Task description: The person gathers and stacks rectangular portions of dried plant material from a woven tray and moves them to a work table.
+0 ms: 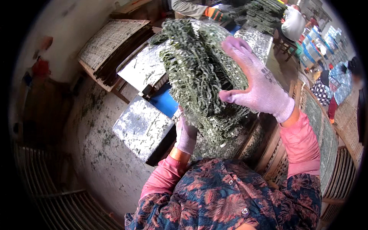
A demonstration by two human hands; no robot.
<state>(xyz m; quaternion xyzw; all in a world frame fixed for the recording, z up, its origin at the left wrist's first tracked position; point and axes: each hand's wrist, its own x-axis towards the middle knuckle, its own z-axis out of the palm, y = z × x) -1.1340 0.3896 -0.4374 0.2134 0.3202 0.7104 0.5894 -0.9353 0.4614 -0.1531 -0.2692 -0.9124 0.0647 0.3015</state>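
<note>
A thick, ragged stack of dark green dried seaweed sheets [207, 76] is up in front of my chest, tilted, its layered edges facing me. My left hand [186, 134], in a pale lilac glove, holds the stack from its lower left side; its fingertips are hidden behind the sheets. At the stack's right side is my right hand [262, 84], gloved alike, with thumb and fingers spread wide. Whether its fingertips touch the sheets I cannot tell.
White worktops [143, 128] strewn with green scraps flank a blue surface [165, 100]. Woven mats [115, 42] are piled at the far left. Across the table another person's orange-and-green glove [216, 14] is near more stacked seaweed [264, 15]. Slatted wooden racks [73, 207] stand lower left.
</note>
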